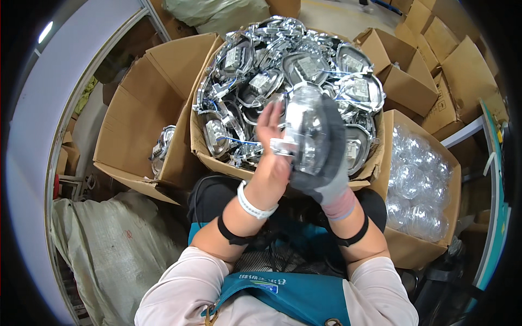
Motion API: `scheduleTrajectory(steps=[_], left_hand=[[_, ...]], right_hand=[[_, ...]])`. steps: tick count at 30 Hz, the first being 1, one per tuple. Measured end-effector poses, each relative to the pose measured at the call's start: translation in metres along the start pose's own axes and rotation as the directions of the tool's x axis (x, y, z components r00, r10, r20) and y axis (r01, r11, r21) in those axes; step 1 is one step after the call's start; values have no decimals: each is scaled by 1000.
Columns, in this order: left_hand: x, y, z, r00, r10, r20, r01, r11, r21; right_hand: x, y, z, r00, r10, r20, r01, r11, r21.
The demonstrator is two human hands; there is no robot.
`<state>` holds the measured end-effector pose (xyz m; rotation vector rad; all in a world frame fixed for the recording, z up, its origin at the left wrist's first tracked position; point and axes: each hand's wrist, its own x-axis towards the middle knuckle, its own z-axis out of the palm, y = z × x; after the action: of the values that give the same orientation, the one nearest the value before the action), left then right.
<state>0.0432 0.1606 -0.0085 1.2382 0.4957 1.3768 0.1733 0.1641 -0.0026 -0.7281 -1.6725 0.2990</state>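
Above the middle carton, a shiny silver lamp housing [304, 127] with a rounded, clear-looking front is held upright, smeared by motion. My right hand [333, 155], in a grey glove, grips it along its right side and from below. Bare, with its fingers stretched upward, my left hand [271, 136] is at the housing's left side. A small silver tab of the housing crosses in front of that palm; whether the palm bears any weight I cannot tell. Behind both hands lies a heap of similar silver lamp housings [307, 68] with white labels and blue wires.
The heap fills a large open carton [217, 162] before my knees. At the left, another carton [128, 125] holds a few silver pieces. Clear plastic domes [416, 182] fill a carton at the right. A pale woven sack [122, 247] lies lower left; a teal-edged frame [497, 201] stands far right.
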Motion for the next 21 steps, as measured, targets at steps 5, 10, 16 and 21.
scheduleTrajectory(steps=[5, 10, 16, 21], left_hand=[[6, 7, -7, 974, -92, 208, 42, 971, 234], [6, 12, 7, 997, 4, -74, -7, 999, -38], [7, 19, -12, 994, 53, 98, -66, 990, 126], [-2, 24, -3, 988, 50, 149, -61, 995, 74]], right_hand=[[-1, -7, -2, 997, 13, 79, -22, 994, 110], [-5, -2, 3, 983, -182, -16, 183, 982, 40], [-11, 1, -29, 973, -24, 228, 6, 997, 81], [-8, 5, -35, 954, -105, 280, 76, 991, 111]])
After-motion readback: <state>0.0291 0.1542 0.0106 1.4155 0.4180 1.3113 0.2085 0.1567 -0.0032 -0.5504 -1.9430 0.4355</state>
